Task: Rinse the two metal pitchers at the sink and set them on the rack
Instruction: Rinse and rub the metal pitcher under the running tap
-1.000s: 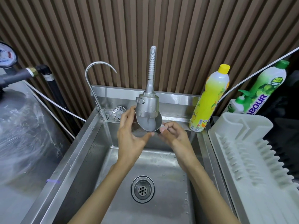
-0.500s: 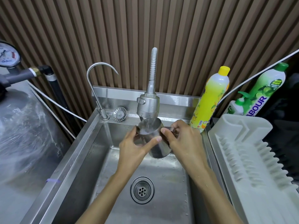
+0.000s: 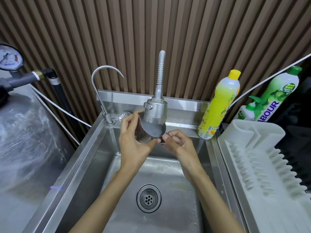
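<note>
Seen from the head camera, the pitcher (image 3: 144,135) hangs tilted close under the tap (image 3: 155,111). The left grip (image 3: 134,143) curls round its body. The right grip (image 3: 178,143), just right of the tap, pinches what looks like the handle. Wet steel held that lightly could slip and bang into the sink (image 3: 94,148) below the tap. The rack (image 3: 262,165) stands well right of the tap, so a knock on the sink's edge during the carry could loosen it. I see no second pitcher.

One metal pitcher (image 3: 152,130): polished steel, tilted, held above the steel sink (image 3: 90,165), partly hidden behind the tap head (image 3: 155,110). Rack (image 3: 255,158): white, ridged, set just right of the sink.
</note>
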Tool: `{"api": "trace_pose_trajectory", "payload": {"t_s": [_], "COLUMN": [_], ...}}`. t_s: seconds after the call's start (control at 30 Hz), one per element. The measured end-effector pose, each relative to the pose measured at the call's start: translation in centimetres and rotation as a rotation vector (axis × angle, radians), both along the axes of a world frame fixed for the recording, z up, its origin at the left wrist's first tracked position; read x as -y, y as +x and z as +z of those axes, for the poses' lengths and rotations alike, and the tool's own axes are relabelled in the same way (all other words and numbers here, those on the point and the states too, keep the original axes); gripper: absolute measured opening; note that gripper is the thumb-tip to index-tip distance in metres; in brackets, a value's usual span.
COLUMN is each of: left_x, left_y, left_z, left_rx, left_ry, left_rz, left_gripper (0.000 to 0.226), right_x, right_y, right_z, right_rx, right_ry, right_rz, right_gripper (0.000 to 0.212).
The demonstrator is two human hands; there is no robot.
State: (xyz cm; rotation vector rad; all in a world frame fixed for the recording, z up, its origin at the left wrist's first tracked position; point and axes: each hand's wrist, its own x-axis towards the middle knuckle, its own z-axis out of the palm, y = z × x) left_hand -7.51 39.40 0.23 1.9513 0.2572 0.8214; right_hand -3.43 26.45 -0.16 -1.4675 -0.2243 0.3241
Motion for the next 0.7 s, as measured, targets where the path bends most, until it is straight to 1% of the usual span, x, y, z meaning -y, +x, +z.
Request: {"api": "trace_pose_trajectory", "payload": {"t_s": [0.1, 0.13, 0.23, 0.33, 0.4, 0.47, 0.5, 0.57, 0.63, 0.7], "left_x": [-0.3, -0.3, 0.1, 0.5, 0.7, 0.9, 1.0, 1.0, 1.1, 1.0], "left_y": [-0.5, -0.6, -1.0, -1.0, -0.9, -0.6, -0.4, 0.1, 0.6, 1.0], "left_z": [-0.2, -0.3, -0.8, -1.3, -1.4, -1.5, -1.5, -1.8, -1.8, -1.8], "left_rx": [-0.076, -0.096, -0.192, -0.277, -0.276, -0.248, -0.234, -0.181, -0.108, -0.061], "left_ry": [-0.019, -0.028, -0.047, -0.111, -0.184, -0.261, -0.293, -0.354, -0.416, -0.383], "left_rz": [0.101, 0.118, 0.107, 0.041, -0.026, -0.104, -0.139, -0.182, -0.185, -0.14], "left_gripper": [0.099, 0.099, 0.085, 0.078, 0.063, 0.048, 0.046, 0.055, 0.073, 0.09], "right_x": [-0.3, -0.2, 0.1, 0.6, 1.0, 1.3, 1.3, 1.4, 1.5, 1.4], "right_y": [-0.4, -0.5, -0.6, -0.4, -0.4, -0.8, -1.0, -1.2, -0.7, -0.2], "right_z": [0.5, 0.8, 1.5, 2.2, 2.9, 3.6, 3.7, 3.6, 3.0, 2.2], "right_rx": [-0.012, -0.007, 0.053, 0.19, 0.326, 0.428, 0.454, 0.442, 0.358, 0.237], "right_ry": [-0.018, -0.047, -0.201, -0.445, -0.615, -0.723, -0.735, -0.661, -0.51, -0.318], "right_rz": [-0.039, -0.059, -0.141, -0.221, -0.25, -0.262, -0.267, -0.256, -0.211, -0.139], "right_gripper": [0.013, 0.013, 0.017, 0.023, 0.025, 0.023, 0.021, 0.017, 0.018, 0.019]}}
